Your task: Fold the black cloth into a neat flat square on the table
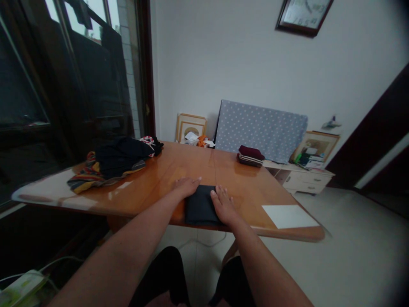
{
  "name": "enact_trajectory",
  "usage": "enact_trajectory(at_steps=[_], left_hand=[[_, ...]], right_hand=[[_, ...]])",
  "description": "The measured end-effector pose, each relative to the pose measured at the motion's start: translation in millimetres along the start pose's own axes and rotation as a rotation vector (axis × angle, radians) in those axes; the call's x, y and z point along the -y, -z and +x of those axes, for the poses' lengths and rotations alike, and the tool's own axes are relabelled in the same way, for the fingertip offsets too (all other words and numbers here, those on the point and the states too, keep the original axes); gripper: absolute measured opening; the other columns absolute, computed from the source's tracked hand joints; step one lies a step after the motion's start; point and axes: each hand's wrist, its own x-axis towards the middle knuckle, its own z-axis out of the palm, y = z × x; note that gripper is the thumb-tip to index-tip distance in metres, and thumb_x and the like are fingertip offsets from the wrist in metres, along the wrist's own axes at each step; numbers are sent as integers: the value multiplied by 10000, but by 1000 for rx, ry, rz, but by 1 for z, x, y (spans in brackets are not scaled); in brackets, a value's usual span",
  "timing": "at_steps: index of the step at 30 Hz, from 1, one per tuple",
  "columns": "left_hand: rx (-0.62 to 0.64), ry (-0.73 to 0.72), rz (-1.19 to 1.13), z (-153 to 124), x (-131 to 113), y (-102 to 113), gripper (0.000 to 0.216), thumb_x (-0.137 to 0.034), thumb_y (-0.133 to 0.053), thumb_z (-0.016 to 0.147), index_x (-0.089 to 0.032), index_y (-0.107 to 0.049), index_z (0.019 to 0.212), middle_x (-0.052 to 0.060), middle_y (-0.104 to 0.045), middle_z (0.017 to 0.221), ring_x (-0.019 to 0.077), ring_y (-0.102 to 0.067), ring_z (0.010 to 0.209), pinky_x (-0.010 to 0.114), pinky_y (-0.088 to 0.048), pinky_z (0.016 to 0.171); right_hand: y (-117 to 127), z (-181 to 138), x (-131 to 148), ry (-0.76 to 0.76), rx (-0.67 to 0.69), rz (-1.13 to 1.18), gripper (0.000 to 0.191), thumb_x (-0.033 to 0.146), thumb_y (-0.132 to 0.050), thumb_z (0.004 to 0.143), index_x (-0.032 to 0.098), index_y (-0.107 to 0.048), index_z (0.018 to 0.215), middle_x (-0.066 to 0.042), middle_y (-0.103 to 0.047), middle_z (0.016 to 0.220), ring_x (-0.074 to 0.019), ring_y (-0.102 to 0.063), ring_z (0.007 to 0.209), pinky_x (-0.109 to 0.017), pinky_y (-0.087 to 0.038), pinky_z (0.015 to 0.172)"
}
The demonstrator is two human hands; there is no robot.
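A dark, folded piece of cloth [202, 208] lies flat at the near edge of the wooden table [172, 160]; its exact kind does not show. My left hand [187, 186] rests at its upper left corner, fingers stretched out toward the right. On its right side lies my right hand [223, 204], palm down with the fingers spread. Neither hand grips anything.
A loose heap of clothes [118, 157] sits on the table's left part. Toward the far right edge stands a small stack of folded clothes [251, 155], maroon on top. A white sheet [289, 216] lies at the near right corner. Behind is a low white cabinet [308, 181].
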Motion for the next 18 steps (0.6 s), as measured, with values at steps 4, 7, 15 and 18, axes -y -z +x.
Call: enact_trajectory(at_steps=[4,7,15,18], left_hand=[[-68,-47,181,-4,-1,-5,667,-725,-379,858,-161,-735,871,234,-701,1113,446,-468,1267,600,-239,1063],[-99,-75,330,-7,-7,-5,666,-699,-350,881,-159,-741,883,225,-707,1082,434,-511,1208,584,-290,1030],[-121,-114,240,-40,-6,12,527,-584,-345,945,-178,-677,989,180,-654,1161,359,-543,1154,513,-355,996],[-126,-245,59,-70,2,21,473,-550,-321,978,-205,-642,1022,116,-655,1091,266,-579,1073,408,-415,960]], right_hand=[[0,0,0,-3,2,0,819,715,-151,937,208,-197,1579,-53,-131,1642,-277,-23,1522,-561,0,1198],[0,1,-1,-5,3,-7,833,718,-147,936,190,-196,1578,-57,-133,1642,-283,-26,1521,-563,-4,1198],[-3,5,-4,-15,-13,-17,830,720,-149,935,199,-184,1581,-75,-158,1639,-289,-47,1519,-561,-13,1196],[-3,5,-6,-15,-13,-17,836,723,-145,933,193,-204,1577,-76,-151,1640,-292,-51,1519,-565,-12,1194]])
